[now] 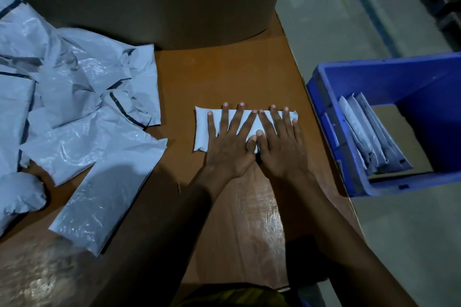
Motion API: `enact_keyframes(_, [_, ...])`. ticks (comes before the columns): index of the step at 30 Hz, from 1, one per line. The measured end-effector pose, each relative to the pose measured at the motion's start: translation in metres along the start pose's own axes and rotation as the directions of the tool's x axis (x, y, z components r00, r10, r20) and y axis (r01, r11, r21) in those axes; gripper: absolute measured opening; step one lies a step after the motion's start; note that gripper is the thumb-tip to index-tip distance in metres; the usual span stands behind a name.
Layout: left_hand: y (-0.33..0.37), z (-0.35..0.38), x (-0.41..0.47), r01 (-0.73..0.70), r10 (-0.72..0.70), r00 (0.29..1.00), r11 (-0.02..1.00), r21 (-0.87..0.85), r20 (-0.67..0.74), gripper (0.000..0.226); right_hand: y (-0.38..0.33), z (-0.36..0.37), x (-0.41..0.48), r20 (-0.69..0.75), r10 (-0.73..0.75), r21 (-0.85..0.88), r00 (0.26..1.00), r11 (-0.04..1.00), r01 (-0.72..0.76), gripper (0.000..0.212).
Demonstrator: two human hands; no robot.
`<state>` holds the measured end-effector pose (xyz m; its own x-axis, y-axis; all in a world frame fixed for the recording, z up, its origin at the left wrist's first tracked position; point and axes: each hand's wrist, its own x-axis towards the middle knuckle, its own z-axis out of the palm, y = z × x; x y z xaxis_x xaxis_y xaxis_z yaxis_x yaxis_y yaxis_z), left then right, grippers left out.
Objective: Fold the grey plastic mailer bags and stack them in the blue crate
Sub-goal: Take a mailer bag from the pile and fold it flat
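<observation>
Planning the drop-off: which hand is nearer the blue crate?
Right. The right hand presses the end of the folded mailer nearest the blue crate; the left hand presses beside it, farther from the crate.

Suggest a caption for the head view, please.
Left hand and right hand press a folded grey plastic mailer bag flat near a blue plastic crate.

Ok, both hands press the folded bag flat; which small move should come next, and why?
Probably: right hand grips the folded bag and carries it to the blue crate. The bag looks compact under it and the left hand, and other folded bags already stand in the crate.
</observation>
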<state>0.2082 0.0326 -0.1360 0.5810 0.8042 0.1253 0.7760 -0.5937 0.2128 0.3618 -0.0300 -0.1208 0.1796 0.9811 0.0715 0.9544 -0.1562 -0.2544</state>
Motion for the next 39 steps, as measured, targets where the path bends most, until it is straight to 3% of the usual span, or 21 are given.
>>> enact_keyframes(10, [-0.012,-0.01,-0.002,-0.005,0.005,0.999,1.0,0.016,0.043,0.066,-0.003,-0.01,0.002,0.054,0.004,0.014,0.999,1.0,-0.005,0.065])
enact_keyframes(16, [-0.044,-0.022,-0.015,0.049,-0.044,0.996,0.996,0.069,-0.076,0.068,-0.028,-0.003,0.005,-0.071,-0.025,0.048,0.997,0.998,0.028,0.06])
enact_keyframes(20, [-0.051,-0.02,-0.014,0.02,-0.017,0.998,0.999,0.043,-0.06,0.072,-0.023,0.009,0.009,-0.105,-0.033,-0.044,0.994,0.999,0.029,0.062])
enact_keyframes(25, [-0.056,-0.012,-0.012,-0.013,0.014,1.0,1.0,0.024,-0.026,0.066,-0.02,0.017,0.012,-0.137,-0.024,-0.038,0.99,0.999,0.019,0.061])
enact_keyframes(39, [-0.059,-0.012,-0.011,-0.013,0.013,0.999,1.0,-0.002,-0.032,0.067,-0.021,0.007,0.012,-0.035,-0.009,-0.03,0.999,1.0,0.008,0.065])
